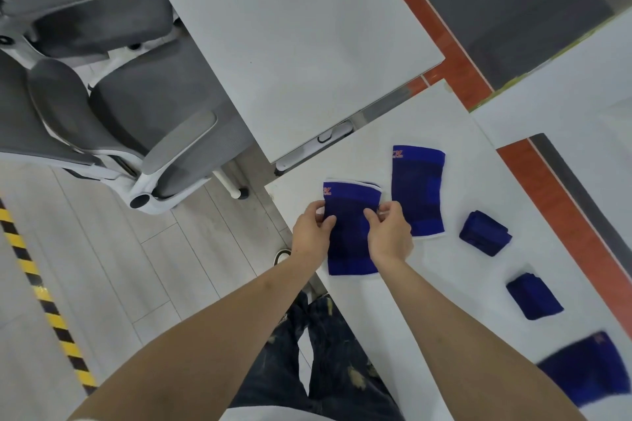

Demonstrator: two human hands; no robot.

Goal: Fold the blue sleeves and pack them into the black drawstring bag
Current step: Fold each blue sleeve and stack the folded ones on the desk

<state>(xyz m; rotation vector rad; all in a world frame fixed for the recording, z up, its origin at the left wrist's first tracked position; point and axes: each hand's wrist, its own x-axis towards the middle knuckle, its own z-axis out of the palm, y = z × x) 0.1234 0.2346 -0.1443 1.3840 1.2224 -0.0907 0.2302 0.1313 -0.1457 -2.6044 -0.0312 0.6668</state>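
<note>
A flat blue sleeve (350, 215) with an orange logo lies near the white table's left edge. My left hand (312, 232) pinches its left side and my right hand (390, 232) pinches its right side, about halfway along. A second flat blue sleeve (418, 188) lies just to the right of it. Two folded blue sleeves sit further right, one (485, 237) above the other (534, 296). Another blue sleeve (590, 369) lies blurred at the lower right. No black drawstring bag is in view.
The white table (444, 301) carries the sleeves; a second white table (290, 44) stands behind it. Grey office chairs (113, 106) stand at the left. Yellow-black floor tape (44, 301) runs along the lower left. My legs show below the table's edge.
</note>
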